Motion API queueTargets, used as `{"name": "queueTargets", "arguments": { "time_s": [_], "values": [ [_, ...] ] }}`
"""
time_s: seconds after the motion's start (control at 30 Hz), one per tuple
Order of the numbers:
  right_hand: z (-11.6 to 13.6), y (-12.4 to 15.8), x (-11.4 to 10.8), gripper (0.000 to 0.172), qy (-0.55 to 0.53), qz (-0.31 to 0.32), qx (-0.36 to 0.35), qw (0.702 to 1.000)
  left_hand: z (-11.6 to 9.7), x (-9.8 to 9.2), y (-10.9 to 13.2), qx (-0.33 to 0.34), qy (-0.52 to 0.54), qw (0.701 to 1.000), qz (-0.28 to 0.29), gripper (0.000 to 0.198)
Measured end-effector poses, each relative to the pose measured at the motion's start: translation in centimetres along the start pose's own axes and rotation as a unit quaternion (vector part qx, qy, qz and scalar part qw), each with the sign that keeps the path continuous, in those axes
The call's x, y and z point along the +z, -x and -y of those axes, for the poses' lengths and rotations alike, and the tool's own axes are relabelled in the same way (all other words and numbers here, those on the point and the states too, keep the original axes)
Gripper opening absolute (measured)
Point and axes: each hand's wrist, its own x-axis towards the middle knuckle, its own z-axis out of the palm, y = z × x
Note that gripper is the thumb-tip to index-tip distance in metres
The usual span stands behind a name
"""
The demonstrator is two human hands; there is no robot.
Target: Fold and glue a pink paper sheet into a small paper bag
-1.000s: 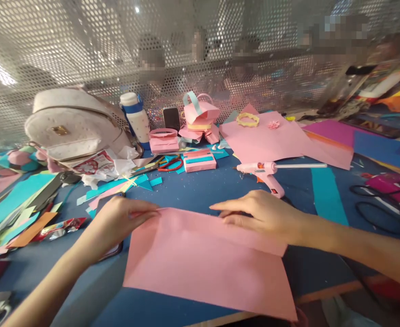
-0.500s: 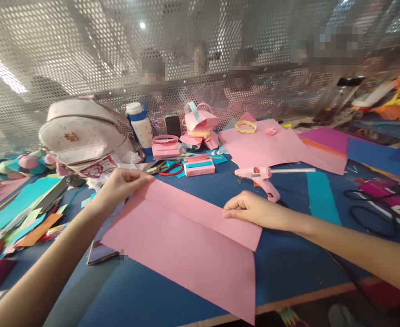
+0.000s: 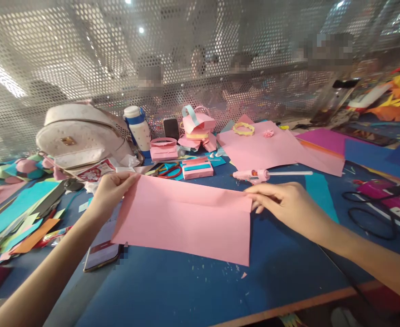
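A pink paper sheet (image 3: 186,222), folded along its top edge, hangs lifted above the blue table (image 3: 186,290). My left hand (image 3: 113,188) pinches its upper left corner. My right hand (image 3: 284,204) pinches its upper right corner. The lower edge of the sheet slopes down toward me, just over the tabletop. A phone (image 3: 101,254) lies partly under the sheet's lower left corner.
A pink glue gun (image 3: 254,175) lies just beyond my right hand. Farther back stand a white bag (image 3: 80,134), a bottle (image 3: 138,127), pink paper boxes (image 3: 196,168) and large pink sheets (image 3: 271,145). Paper scraps crowd the left; black cables (image 3: 373,213) lie at right.
The sheet lay flat under both hands a second ago. Both hands have lifted it by its folded top edge and moved apart to the corners; the right hand shifted right.
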Motion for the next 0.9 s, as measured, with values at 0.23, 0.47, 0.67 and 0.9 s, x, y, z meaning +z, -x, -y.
{"name": "queueTargets", "arguments": {
  "time_s": [0.23,0.47,0.67,0.9],
  "values": [
    [-0.6,-0.6,0.1,0.027,-0.09,0.036,0.063,0.993,1.3,-0.2,2.8,-0.106,0.121,0.986,0.051,0.053],
    [-0.7,-0.8,1.1,0.03,-0.251,0.11,0.123,0.954,2.5,-0.6,4.4,-0.125,0.141,0.982,0.024,0.054],
    [-0.3,-0.8,0.7,0.035,-0.24,0.135,0.125,0.953,1.9,-3.0,3.7,-0.069,0.022,0.987,0.143,0.038],
    [0.0,-1.8,0.8,0.03,-0.189,0.181,0.101,0.96,-3.3,-0.4,1.9,0.046,-0.136,0.911,0.386,0.022]
  ]
}}
